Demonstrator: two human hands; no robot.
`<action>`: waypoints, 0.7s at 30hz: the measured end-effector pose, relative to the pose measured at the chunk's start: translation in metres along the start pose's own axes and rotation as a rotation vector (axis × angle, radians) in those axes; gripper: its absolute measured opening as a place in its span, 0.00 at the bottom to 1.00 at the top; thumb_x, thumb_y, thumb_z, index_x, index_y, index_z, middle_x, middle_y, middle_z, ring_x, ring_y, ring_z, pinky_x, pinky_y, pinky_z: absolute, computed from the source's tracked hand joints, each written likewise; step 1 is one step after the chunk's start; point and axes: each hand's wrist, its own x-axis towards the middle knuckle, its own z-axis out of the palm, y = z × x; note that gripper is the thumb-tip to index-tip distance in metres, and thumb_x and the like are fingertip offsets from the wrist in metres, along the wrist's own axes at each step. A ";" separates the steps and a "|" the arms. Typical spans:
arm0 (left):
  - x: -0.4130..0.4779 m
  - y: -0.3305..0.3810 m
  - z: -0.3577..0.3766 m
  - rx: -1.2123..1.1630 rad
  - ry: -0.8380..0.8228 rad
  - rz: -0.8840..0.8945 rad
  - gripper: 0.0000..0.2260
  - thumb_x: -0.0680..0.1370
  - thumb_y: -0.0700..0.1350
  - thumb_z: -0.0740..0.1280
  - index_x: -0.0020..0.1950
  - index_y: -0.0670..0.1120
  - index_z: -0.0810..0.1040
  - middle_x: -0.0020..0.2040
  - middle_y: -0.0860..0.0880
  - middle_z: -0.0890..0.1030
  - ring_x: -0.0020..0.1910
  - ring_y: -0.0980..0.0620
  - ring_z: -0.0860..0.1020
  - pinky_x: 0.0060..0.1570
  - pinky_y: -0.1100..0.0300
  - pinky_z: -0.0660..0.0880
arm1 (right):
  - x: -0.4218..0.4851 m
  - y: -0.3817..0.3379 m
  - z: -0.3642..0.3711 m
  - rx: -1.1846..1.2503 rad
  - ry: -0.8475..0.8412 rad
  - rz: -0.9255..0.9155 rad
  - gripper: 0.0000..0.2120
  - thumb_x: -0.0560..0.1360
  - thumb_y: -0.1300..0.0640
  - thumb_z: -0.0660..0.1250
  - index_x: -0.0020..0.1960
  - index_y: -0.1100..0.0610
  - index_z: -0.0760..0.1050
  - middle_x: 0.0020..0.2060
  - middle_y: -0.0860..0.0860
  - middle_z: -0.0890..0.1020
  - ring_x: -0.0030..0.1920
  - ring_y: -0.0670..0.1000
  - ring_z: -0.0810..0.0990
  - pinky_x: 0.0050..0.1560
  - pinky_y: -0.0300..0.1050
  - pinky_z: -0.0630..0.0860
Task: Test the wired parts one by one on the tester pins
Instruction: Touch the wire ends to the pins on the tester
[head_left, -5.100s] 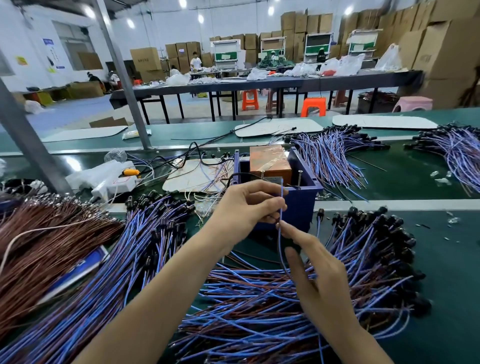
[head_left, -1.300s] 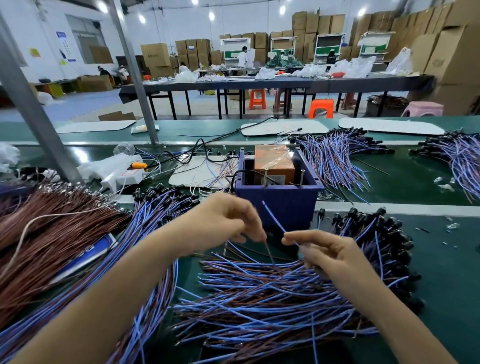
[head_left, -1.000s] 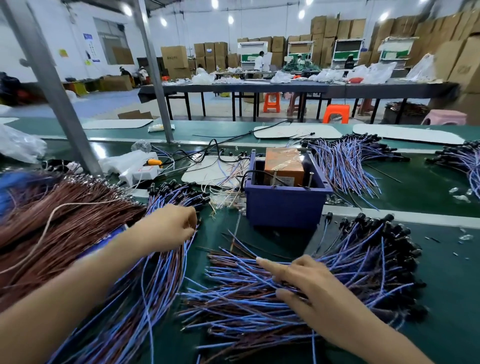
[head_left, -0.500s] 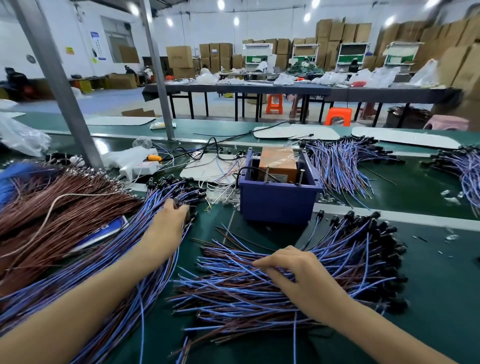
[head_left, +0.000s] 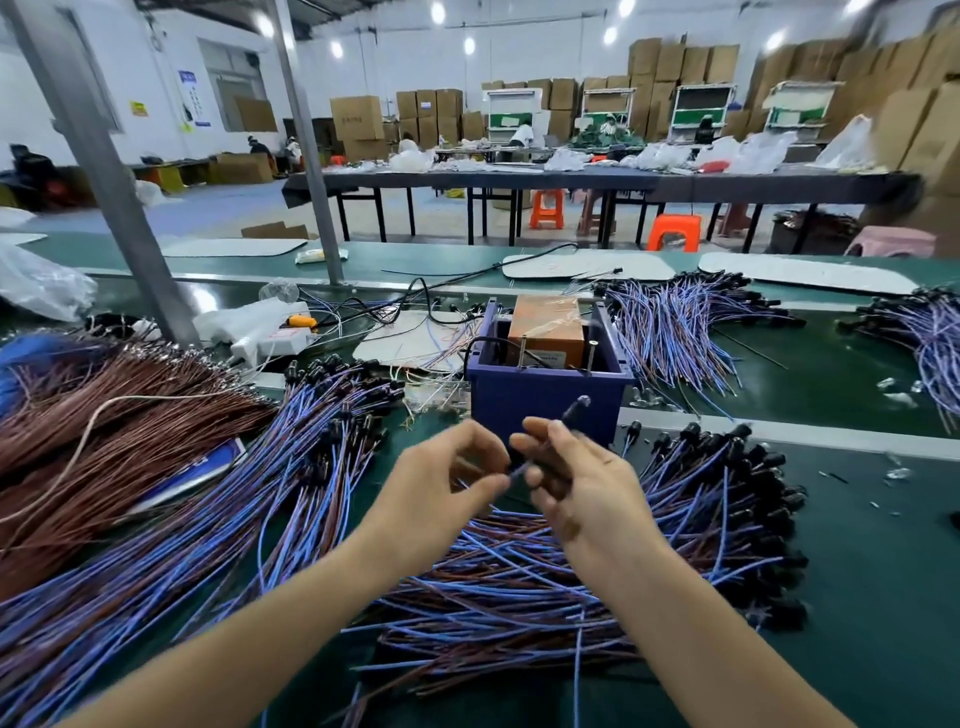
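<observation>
Warehouse space with stacked cardboard cartons (head_left: 358, 117) fills the background far behind the tester box (head_left: 545, 400), a square blue plastic tub on the matte green counter (head_left: 857, 571). Far left of the box sprawls a heap of thin brown wires (head_left: 104, 426). Between that heap and the box runs a long bundle (head_left: 270, 493) of blue-and-purple leads ending in black caps. A front pile (head_left: 545, 582) of the same parts fans out just before the box, under the hands, and a rear pile (head_left: 675, 327) lies behind it to the right. Inside the box sits an orange block (head_left: 545, 330) wrapped in glossy film, and two slim metal tester pins (head_left: 523, 356) stand upright at its near rim.

Both hands hover just in front of the box. The right hand (head_left: 582, 483) has its grip clamped on one wired part (head_left: 574, 410), whose black cylindrical cap pokes up past the fingers. The left hand (head_left: 441, 483) has its grip pinched together on that part's thin blue lead. Blur hides the lead ends.

The step looks like readying the leads for the pins. Because the wire is limp, holding each lead close to its tip, spreading the two to match the pins and touching one to each should give a clean test.
</observation>
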 end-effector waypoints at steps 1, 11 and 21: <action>-0.001 -0.005 0.005 -0.044 -0.057 -0.055 0.07 0.76 0.36 0.69 0.46 0.48 0.76 0.38 0.51 0.81 0.35 0.55 0.79 0.37 0.64 0.76 | 0.001 -0.006 -0.005 0.035 0.020 -0.026 0.11 0.81 0.59 0.60 0.47 0.63 0.78 0.33 0.54 0.84 0.24 0.45 0.75 0.23 0.35 0.70; -0.010 -0.019 -0.034 0.006 -0.384 -0.210 0.09 0.76 0.51 0.65 0.44 0.53 0.84 0.26 0.52 0.75 0.27 0.55 0.67 0.29 0.65 0.64 | 0.013 -0.082 -0.106 -0.327 0.421 -0.267 0.12 0.80 0.65 0.60 0.60 0.55 0.64 0.27 0.55 0.77 0.17 0.42 0.69 0.17 0.32 0.62; 0.013 0.000 -0.045 -0.362 -0.125 -0.266 0.05 0.65 0.46 0.74 0.36 0.45 0.84 0.32 0.46 0.81 0.27 0.55 0.76 0.31 0.66 0.76 | -0.013 -0.078 -0.091 -1.494 0.353 -0.728 0.15 0.72 0.49 0.71 0.52 0.59 0.83 0.40 0.52 0.80 0.38 0.51 0.78 0.42 0.36 0.68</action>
